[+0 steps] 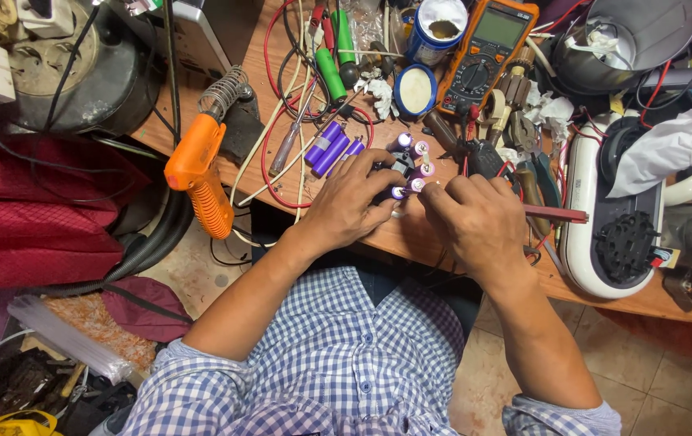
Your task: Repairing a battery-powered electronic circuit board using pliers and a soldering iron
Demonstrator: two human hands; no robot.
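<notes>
Purple cylindrical cells sit bunched in a black holder, the battery pack [407, 171], and both hands are closed in on it at the near edge of the wooden bench [410, 238]. The left hand [346, 203] curls round the pack's near-left side, fingers wrapped and steadying it. The right hand [475, 220] comes in from the other side, thumb and forefinger pinched almost shut at the capped end of one cell; whether something small is caught in that pinch I cannot tell.

It looks to me like the fitting stage: cells being seated or adjusted in their holder, not yet joined up. The next move would seem to want a fine, steady fingertip touch, with the left hand holding the pack square.

Just beyond the left hand's knuckles lie loose purple cells [328, 147], touching the red wire [269, 173] that loops past them. Further out from the grip stand an orange multimeter [487, 52] and a soldering-paste tin [415, 90]. Well off to the left of the grip hangs an orange heat gun [199, 171].
</notes>
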